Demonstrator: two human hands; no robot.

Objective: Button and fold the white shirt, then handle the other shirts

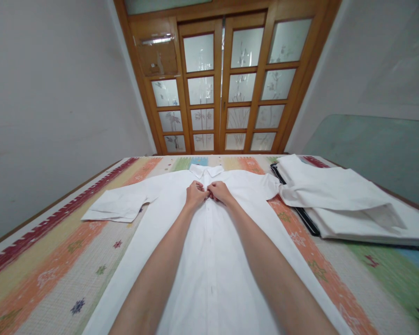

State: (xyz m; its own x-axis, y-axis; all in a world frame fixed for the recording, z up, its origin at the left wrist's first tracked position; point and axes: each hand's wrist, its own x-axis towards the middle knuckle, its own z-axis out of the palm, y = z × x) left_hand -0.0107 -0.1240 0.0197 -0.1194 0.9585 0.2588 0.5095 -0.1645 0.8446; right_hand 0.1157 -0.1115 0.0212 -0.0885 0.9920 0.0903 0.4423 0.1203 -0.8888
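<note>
A white button-up shirt (174, 237) lies spread out, front side up, with its collar (206, 170) at the far end and its sleeves out to both sides. My left hand (196, 193) and my right hand (219, 191) meet at the front placket just below the collar. Fingers of both hands are closed in a pinch on the placket's edge. Any button between them is hidden by the fingertips. Below the hands, the placket runs down the middle towards me.
A striped, patterned cloth (101, 260) covers the table beneath the shirt. On the right, folded white fabric (335, 195) rests over a dark-edged flat item (309, 222), with the shirt's right-side sleeve reaching onto it. Wooden glass-paned doors (219, 83) stand behind, between grey walls.
</note>
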